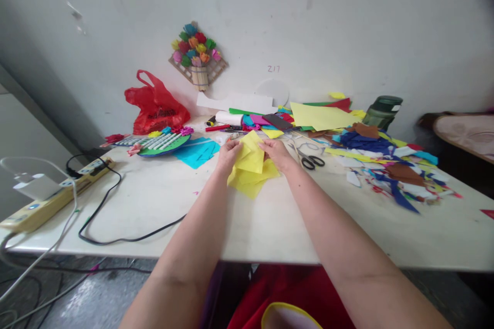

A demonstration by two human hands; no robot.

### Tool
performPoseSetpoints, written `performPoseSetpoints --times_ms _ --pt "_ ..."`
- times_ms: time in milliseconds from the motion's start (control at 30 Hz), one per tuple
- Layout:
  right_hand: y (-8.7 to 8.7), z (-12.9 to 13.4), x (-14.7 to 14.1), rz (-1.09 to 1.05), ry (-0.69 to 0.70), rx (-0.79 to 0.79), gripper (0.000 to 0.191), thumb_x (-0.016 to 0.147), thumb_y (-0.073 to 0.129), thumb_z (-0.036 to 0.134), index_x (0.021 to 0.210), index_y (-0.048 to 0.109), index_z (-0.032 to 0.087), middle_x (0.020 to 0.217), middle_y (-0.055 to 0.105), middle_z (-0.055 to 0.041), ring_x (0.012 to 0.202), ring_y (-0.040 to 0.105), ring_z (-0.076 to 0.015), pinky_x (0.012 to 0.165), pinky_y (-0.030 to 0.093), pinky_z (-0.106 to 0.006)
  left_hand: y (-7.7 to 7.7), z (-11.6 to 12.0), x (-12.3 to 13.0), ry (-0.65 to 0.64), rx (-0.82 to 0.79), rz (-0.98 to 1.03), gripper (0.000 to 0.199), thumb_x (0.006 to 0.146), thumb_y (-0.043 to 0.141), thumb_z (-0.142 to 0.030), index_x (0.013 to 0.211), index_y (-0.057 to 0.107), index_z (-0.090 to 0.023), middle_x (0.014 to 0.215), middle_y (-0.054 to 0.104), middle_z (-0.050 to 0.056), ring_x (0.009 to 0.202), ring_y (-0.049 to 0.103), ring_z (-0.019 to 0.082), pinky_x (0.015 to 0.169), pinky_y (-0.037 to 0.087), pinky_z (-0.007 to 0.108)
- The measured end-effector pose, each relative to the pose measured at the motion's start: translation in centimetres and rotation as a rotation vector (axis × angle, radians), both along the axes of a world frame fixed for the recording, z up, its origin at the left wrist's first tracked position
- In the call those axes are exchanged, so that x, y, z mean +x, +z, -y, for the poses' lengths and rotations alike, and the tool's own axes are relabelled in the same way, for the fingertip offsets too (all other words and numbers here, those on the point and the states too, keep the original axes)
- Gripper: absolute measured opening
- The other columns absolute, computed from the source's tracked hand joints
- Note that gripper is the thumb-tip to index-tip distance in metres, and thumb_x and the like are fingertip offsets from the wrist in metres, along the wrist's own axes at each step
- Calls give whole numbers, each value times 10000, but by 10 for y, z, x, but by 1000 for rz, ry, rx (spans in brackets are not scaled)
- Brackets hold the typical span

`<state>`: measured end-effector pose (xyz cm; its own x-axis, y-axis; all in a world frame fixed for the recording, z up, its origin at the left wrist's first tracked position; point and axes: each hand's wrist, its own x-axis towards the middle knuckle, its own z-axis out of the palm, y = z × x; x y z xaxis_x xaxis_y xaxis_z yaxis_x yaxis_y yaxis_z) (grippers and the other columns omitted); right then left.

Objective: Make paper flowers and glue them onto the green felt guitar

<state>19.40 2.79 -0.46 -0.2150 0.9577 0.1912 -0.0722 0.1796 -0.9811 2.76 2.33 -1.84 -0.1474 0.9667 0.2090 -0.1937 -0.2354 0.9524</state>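
Observation:
Both my hands hold a square of yellow crepe paper by its two sides, a little above the table. The fingers of my left hand pinch its left edge; my right hand grips the upper right edge. Under it lie more yellow paper pieces, loose on the white tabletop. Black-handled scissors rest just right of my right hand. To the left of my left hand is a blue sheet with dark marks on it.
A round green craft board with paper flowers and a red plastic bag stand at left. Paper scraps and a green bottle are at right. A power strip with a black cable lies along the left edge.

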Motion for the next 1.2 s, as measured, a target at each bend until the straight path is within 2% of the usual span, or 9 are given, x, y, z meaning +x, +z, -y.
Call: performPoseSetpoints --times_ms 200,400,600,800,1000,1200 --pt "0 1 1 1 47 -25 107 703 633 264 646 642 173 536 607 27 477 544 -113 447 423 -212 8 9 -3 -66 -15 14 271 572 741 -358 677 605 -148 534 543 -21 454 472 76 454 343 200" --pt "4 5 1 17 40 -47 125 681 658 267 618 629 163 526 602 25 469 534 -106 450 412 -208 4 3 -8 -113 34 -44 318 569 759 -402 649 590 -144 510 507 -29 422 391 50 415 257 196" --pt "4 4 2 -32 36 -60 142 661 698 299 696 677 162 590 649 4 481 529 -103 465 415 -214 3 2 -12 -200 46 -51 317 587 762 -403 685 595 -152 524 488 -41 428 384 39 424 256 181" --pt "6 6 3 -67 30 -68 116 660 679 271 706 688 165 599 656 -2 496 535 -107 462 412 -210 8 5 -14 -290 29 -14 280 582 751 -335 756 631 -153 575 540 -21 455 436 52 438 285 184" --pt "5 6 5 -118 58 -63 149 619 658 237 742 711 172 621 662 -3 516 553 -111 481 429 -215 10 7 -14 -267 -32 13 228 571 692 -226 777 642 -144 564 537 -10 449 438 63 435 280 196" --pt "3 4 6 -142 63 -67 232 588 645 220 801 726 177 663 681 -10 536 562 -116 488 427 -220 10 6 -13 -207 -11 29 194 555 675 -184 737 627 -138 492 473 -37 408 388 48 412 238 191"
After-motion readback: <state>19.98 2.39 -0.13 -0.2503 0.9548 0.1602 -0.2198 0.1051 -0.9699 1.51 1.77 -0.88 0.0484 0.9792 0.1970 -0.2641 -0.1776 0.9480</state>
